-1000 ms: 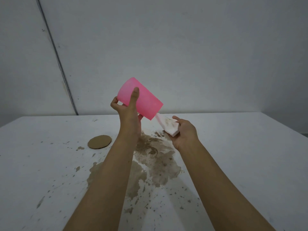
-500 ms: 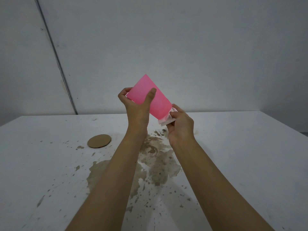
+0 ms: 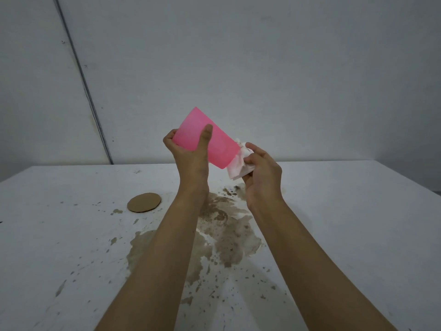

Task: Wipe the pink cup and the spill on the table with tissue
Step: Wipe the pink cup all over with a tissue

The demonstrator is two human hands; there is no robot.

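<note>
My left hand (image 3: 191, 158) grips the pink cup (image 3: 219, 144) above the table, tilted so its mouth points down to the right. My right hand (image 3: 261, 173) holds a crumpled white tissue (image 3: 236, 169) pressed against the cup's mouth; part of the tissue sits inside the rim, hidden. A wide brown spill (image 3: 229, 232) spreads over the white table (image 3: 358, 223) under both forearms, with splatter around it.
A round brown cardboard coaster (image 3: 144, 202) lies on the table to the left of the spill. A grey wall stands behind the table's far edge. Brown specks dot the table's left and near parts.
The tissue was apart from the cup a second ago; my right hand has brought it up to the cup's mouth. The cup has tilted slightly and stayed raised in my left hand.
</note>
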